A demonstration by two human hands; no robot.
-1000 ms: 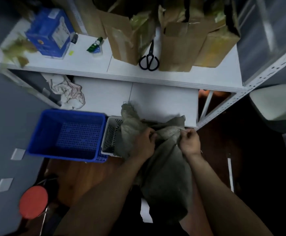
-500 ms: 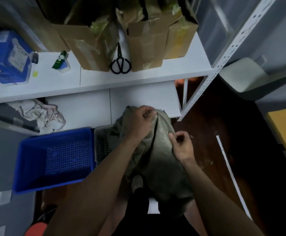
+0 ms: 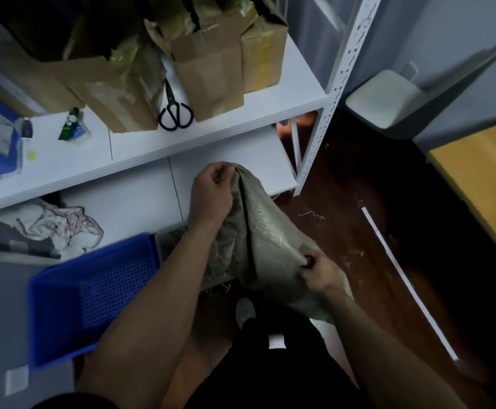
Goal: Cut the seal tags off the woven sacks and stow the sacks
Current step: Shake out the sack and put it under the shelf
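A grey-green woven sack (image 3: 266,231) hangs in front of me, folded lengthwise along a dark crease. My left hand (image 3: 213,190) grips its top end just before the lower shelf board. My right hand (image 3: 317,270) pinches the sack's lower right side, fingers curled into the cloth. I see no seal tag on the sack. Black scissors (image 3: 173,109) lie on the upper shelf between cardboard boxes, well away from both hands. A white perforated basket (image 3: 171,239) sits under my left forearm, mostly hidden.
A blue perforated crate (image 3: 93,293) stands at the left beside the white basket. Crumpled cloth (image 3: 63,225) lies on the lower shelf. Cardboard boxes (image 3: 211,66) fill the upper shelf (image 3: 241,119). A white shelf post (image 3: 326,113) stands at right, and a white strip (image 3: 403,276) lies on the dark floor.
My right hand has slid down the sack from near its top to its lower right side. The left hand stays gripping the top. The view has turned to the right.
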